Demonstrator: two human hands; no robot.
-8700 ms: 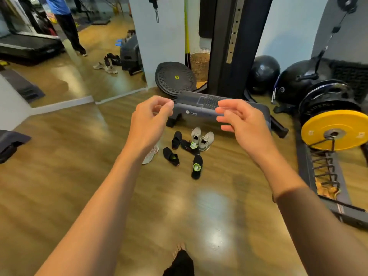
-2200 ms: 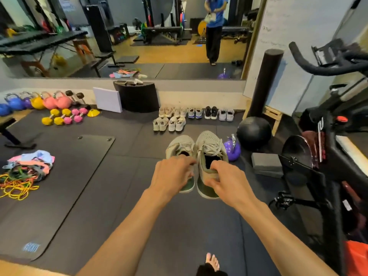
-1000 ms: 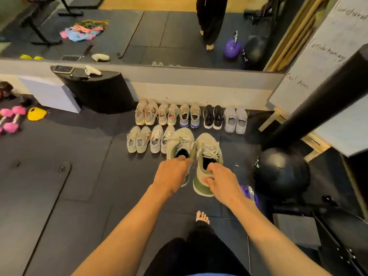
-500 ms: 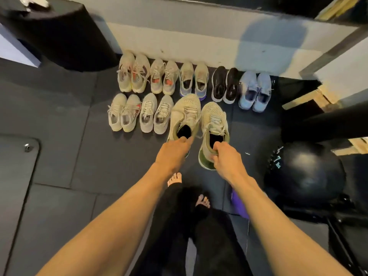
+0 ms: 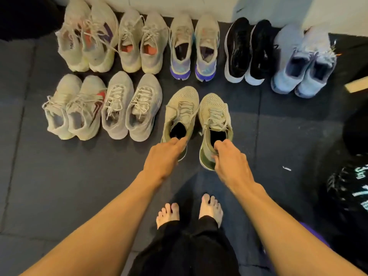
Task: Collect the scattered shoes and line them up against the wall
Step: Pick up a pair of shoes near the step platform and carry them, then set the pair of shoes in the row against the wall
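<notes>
The olive shoes [image 5: 182, 104] are pinched at the heels by the left hand [image 5: 162, 156] and right hand [image 5: 231, 162]. The black ball's [image 5: 350, 196] lettering is unreadable.

Head camera looks steeply down, close above floor mat [image 5: 59, 186], facing wall [image 5: 219, 6].

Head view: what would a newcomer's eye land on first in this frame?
The left hand and right hand each grip a heel of the olive pair, set in line with the front row, right of two pale pairs. Behind, five pairs stand toes to the wall, the black pair standing out among pale ones. Bare feet show at bottom centre.
</notes>
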